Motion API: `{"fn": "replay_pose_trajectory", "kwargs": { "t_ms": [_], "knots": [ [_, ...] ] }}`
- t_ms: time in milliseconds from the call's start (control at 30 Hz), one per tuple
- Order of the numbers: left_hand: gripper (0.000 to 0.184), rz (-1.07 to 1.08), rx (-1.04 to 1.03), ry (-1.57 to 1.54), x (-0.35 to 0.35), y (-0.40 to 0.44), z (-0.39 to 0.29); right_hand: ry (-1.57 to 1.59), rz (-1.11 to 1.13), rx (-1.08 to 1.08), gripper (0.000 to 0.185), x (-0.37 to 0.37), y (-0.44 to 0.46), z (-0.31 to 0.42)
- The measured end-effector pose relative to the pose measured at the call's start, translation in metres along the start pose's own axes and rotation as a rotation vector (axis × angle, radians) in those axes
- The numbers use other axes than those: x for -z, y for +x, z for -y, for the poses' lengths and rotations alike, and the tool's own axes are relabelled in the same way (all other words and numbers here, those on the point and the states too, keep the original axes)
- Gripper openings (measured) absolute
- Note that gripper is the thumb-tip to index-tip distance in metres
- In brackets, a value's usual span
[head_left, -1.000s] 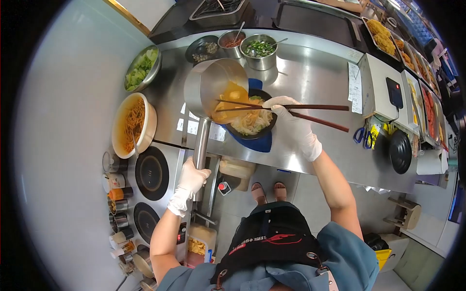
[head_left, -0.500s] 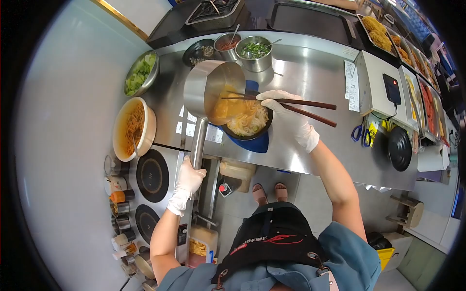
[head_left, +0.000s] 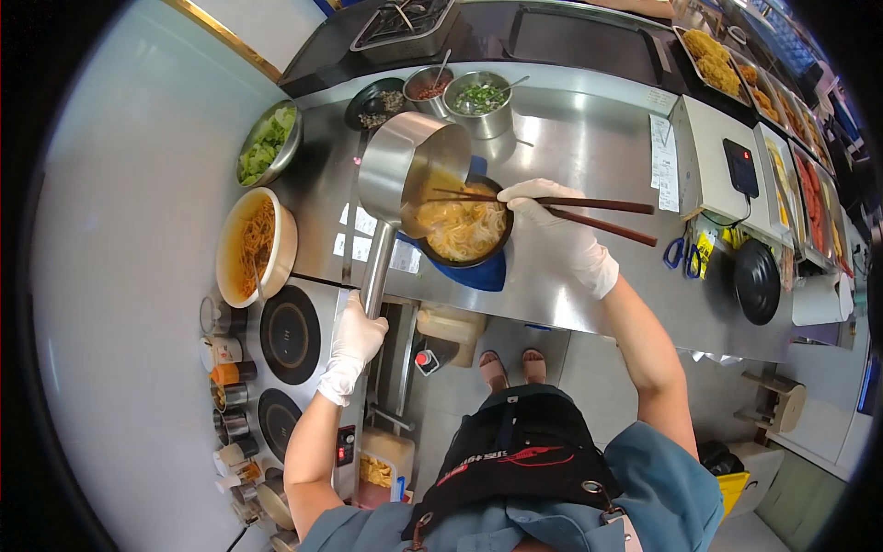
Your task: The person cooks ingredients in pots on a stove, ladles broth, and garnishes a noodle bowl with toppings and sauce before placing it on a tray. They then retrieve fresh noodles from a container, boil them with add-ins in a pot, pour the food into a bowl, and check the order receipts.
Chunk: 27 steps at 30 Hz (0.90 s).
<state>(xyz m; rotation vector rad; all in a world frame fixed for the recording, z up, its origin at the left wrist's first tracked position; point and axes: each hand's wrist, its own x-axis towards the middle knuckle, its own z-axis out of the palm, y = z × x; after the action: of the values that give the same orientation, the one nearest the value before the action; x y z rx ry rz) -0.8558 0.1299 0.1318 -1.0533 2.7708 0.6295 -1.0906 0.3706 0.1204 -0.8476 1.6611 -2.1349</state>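
My left hand [head_left: 357,333], in a white glove, is closed round the long handle of a steel saucepan [head_left: 397,164]. The pan is tilted to the right over a black bowl [head_left: 466,261], its rim by the bowl's left side. Orange-yellow broth with noodles [head_left: 465,230] fills the bowl, which stands on a blue mat [head_left: 492,276]. Also gloved, my right hand [head_left: 561,225] grips a pair of dark brown chopsticks [head_left: 589,201]. Their tips are at the pan's mouth, above the bowl's left part. The pan's inside is partly hidden.
Behind the pan stand a pot of chopped green onion [head_left: 481,97], a pot of red topping [head_left: 429,86] and a black dish [head_left: 372,103]. Left are a lettuce bowl [head_left: 269,144], a noodle tub [head_left: 282,241] and a cooktop [head_left: 291,333]. Scissors [head_left: 682,256] lie right.
The saucepan has tipped further and moved slightly right. Broth now covers more of the noodles in the bowl. My right hand and the chopsticks have shifted a little right.
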Motion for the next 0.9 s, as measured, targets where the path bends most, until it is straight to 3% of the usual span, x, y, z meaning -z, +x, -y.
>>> {"fn": "replay_pose_trajectory", "kwargs": {
  "t_ms": [67, 133, 333, 533, 667, 733, 800, 900],
  "knots": [
    [0.049, -0.028, 0.015, 0.047, 0.000, -0.002, -0.004, -0.018, -0.011, -0.043, 0.011, -0.001, 0.001, 0.008],
    [0.049, -0.046, 0.003, 0.072, -0.001, -0.003, -0.005, 0.045, -0.002, 0.087, 0.011, -0.007, 0.006, 0.003],
    [0.050, -0.095, -0.016, 0.200, -0.006, 0.000, 0.000, -0.007, -0.037, 0.022, 0.010, 0.004, -0.002, 0.000],
    [0.047, -0.119, -0.065, 0.250, -0.004, -0.003, -0.005, 0.008, -0.071, 0.152, 0.009, 0.003, -0.002, 0.003],
    [0.048, -0.107, -0.046, 0.253, -0.001, -0.004, -0.011, -0.149, -0.058, 0.130, 0.011, 0.021, -0.015, 0.000],
    [0.048, -0.118, -0.059, 0.256, 0.000, -0.005, -0.011, -0.082, -0.090, 0.113, 0.012, 0.014, -0.016, 0.009],
    [0.048, -0.131, -0.076, 0.258, 0.001, -0.003, -0.014, 0.179, -0.144, -0.011, 0.010, 0.008, -0.014, 0.012],
    [0.049, -0.133, -0.084, 0.254, 0.003, -0.003, -0.016, 0.055, -0.175, -0.006, 0.008, 0.019, -0.024, 0.001]
  ]
}}
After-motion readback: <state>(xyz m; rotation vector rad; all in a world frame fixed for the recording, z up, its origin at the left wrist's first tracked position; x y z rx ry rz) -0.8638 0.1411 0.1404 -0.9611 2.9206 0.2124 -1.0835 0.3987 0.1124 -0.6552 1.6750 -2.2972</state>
